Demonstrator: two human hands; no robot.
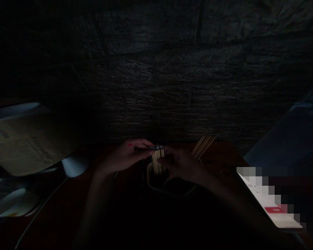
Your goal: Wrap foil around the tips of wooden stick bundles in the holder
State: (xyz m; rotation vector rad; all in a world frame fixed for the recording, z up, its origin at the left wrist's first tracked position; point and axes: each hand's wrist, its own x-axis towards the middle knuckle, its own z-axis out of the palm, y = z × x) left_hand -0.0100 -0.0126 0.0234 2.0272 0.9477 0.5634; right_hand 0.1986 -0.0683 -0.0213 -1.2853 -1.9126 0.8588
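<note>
The scene is very dark. My left hand (129, 154) is closed in a pinch on a thin dark tool whose shiny tip (158, 148) touches the top of a small bundle of pale wooden sticks (158, 162). My right hand (181, 164) is closed around that bundle from the right and holds it upright. Below the hands lies a dark, light-rimmed tray (152, 184). More loose sticks (203, 145) lie fanned just behind my right hand.
A textured dark wall (172, 76) stands close behind. Printed paper (23, 142) and a white rounded object (74, 166) lie at the left, with a thin cable (41, 208) below. A white box with a red label (270, 203) sits at the right.
</note>
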